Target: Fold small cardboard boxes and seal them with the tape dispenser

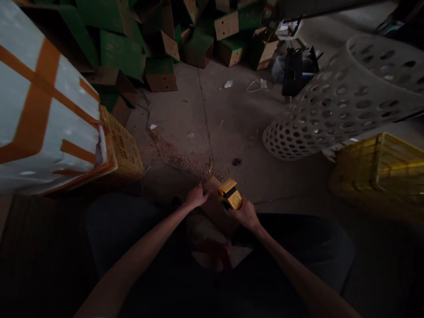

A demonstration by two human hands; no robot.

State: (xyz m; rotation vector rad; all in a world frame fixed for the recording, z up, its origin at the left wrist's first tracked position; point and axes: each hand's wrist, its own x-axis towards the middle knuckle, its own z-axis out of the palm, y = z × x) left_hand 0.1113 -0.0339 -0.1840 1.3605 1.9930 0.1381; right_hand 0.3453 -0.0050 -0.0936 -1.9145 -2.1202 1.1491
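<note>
Between my knees stands a brown cardboard box [217, 215]. My left hand [196, 197] is at its left edge, fingers curled over the side and thumb stretched across the top. In my right hand [247, 214] is a yellow hand tool [231, 193] with a black band across it. The tool rests on or just over the right part of the box; I cannot tell if they touch. Its exact kind is not clear in the dim light, and my palm hides its lower end.
Green-and-brown cardboard boxes [121, 53] are heaped at the back. A white foam box [68, 108] with orange tape sits in an orange crate [127, 148] on the left. On the right are a perforated white basket [314, 106] and a yellow crate [364, 172]. Brown crumbs [172, 150] litter the floor.
</note>
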